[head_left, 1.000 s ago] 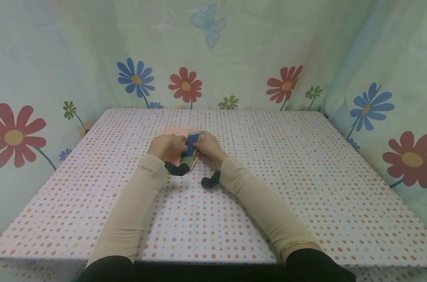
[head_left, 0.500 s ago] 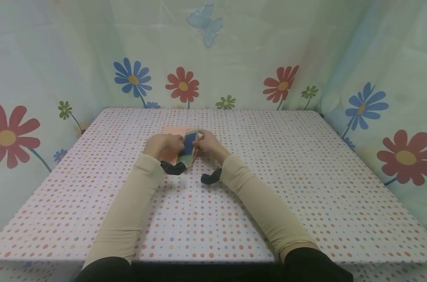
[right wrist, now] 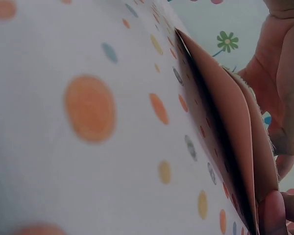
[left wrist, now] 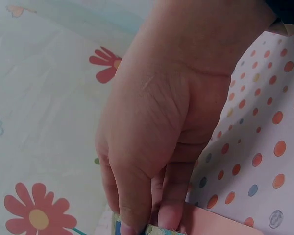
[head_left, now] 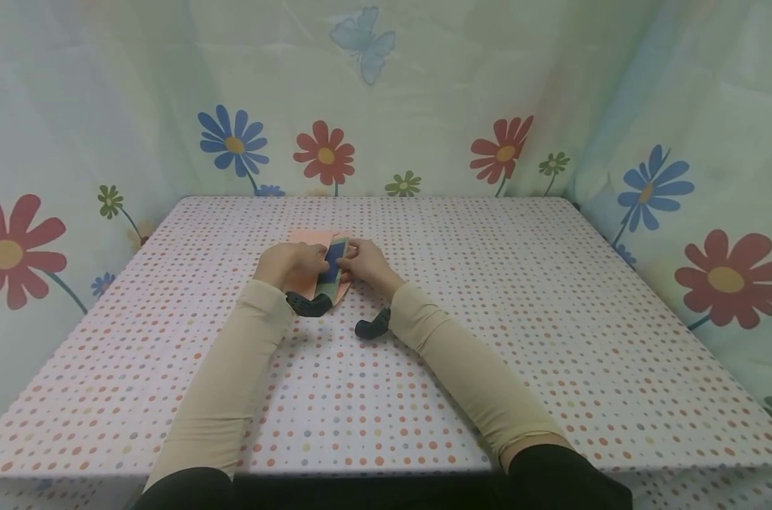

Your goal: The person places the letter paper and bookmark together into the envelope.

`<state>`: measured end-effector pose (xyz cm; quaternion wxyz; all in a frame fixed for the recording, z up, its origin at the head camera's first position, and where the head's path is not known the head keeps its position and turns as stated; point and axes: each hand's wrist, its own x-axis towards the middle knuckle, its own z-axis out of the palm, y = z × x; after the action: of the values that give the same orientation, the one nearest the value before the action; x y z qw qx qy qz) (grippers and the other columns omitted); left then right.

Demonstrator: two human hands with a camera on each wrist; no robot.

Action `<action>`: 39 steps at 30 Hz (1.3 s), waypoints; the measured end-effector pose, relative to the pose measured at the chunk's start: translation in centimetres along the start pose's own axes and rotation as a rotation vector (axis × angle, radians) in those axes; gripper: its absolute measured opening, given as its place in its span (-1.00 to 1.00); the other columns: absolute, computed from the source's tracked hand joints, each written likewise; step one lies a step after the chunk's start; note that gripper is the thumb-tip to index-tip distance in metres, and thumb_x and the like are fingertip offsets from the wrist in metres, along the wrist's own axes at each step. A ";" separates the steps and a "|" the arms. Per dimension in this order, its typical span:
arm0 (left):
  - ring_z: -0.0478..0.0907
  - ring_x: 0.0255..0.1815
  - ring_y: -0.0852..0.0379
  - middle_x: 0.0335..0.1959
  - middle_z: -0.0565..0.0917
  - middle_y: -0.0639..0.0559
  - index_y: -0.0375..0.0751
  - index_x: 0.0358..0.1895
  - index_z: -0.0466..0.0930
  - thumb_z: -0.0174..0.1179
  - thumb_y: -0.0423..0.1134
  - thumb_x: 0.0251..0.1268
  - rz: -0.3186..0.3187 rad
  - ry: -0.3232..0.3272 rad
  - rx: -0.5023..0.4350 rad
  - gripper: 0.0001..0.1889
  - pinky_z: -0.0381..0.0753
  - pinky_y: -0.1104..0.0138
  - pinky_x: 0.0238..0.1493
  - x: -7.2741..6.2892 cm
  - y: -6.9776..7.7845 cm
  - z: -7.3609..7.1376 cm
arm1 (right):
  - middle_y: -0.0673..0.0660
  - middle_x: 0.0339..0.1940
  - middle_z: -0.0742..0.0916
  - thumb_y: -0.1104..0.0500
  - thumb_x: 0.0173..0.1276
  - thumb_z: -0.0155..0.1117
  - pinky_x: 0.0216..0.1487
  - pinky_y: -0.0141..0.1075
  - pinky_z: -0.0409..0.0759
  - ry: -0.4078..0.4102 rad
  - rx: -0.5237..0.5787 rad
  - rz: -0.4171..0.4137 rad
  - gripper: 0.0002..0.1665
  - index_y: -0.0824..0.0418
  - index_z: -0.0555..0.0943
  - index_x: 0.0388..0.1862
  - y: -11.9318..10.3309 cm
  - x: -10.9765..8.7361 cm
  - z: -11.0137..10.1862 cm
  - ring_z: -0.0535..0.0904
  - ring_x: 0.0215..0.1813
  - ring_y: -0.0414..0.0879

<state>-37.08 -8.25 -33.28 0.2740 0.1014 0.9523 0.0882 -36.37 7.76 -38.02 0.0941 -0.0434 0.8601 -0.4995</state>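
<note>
A pink sheet of paper or thin card lies on the dotted cloth, left of the middle. Over it stands a folded part with a blue and green panel, tilted between the hands. In the right wrist view the pink layers spread apart in a fold, and the panel's edge looks fuzzy. My left hand pinches the panel's left side; its fingertips meet the patterned edge in the left wrist view. From the right, my right hand grips the panel's other side with thumb and fingers.
The table wears a white cloth with coloured dots. Behind and on both sides hangs a curtain printed with flowers. Dark curved devices sit at the left wrist and right wrist.
The blue and green panel shows narrower than before, and the hands have come slightly closer together. Both keep their grip. The whole head view has shifted a little.
</note>
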 end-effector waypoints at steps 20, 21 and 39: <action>0.04 0.49 -0.19 0.50 0.07 -0.21 0.04 0.52 -0.09 -0.23 0.06 0.45 -0.008 -0.021 -0.056 -0.36 0.07 -0.10 0.40 -0.1 0.0 0.0 | 0.17 -0.17 0.66 0.29 0.33 0.20 -0.28 -0.45 0.58 -0.081 -0.002 -0.011 -0.50 0.40 0.38 0.23 -0.6 -0.1 0.8 0.71 -0.30 -0.12; 0.05 0.49 -0.20 0.49 0.08 -0.22 0.03 0.52 -0.09 -0.24 0.06 0.45 -0.002 -0.019 -0.048 -0.37 0.08 -0.10 0.40 -0.1 0.0 0.0 | 0.16 -0.22 0.66 0.29 0.33 0.20 -0.31 -0.46 0.56 -0.081 -0.007 -0.021 -0.58 0.40 0.43 0.14 -0.6 -0.1 0.9 0.71 -0.30 -0.12; 0.12 0.38 -0.10 0.44 0.16 -0.13 0.05 0.50 -0.07 -0.15 0.11 0.43 -0.011 -0.031 -0.121 -0.34 0.10 -0.08 0.36 -0.1 0.0 0.3 | 0.20 0.23 0.58 0.15 0.37 0.04 0.21 -0.20 0.46 -0.002 -0.076 0.006 -0.50 0.28 0.46 0.26 -0.9 -0.2 0.7 0.51 0.20 0.00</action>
<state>-36.82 -8.25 -33.52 0.2950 0.0808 0.9414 0.1424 -36.00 6.73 -37.59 0.0948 -0.0448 0.8785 -0.4662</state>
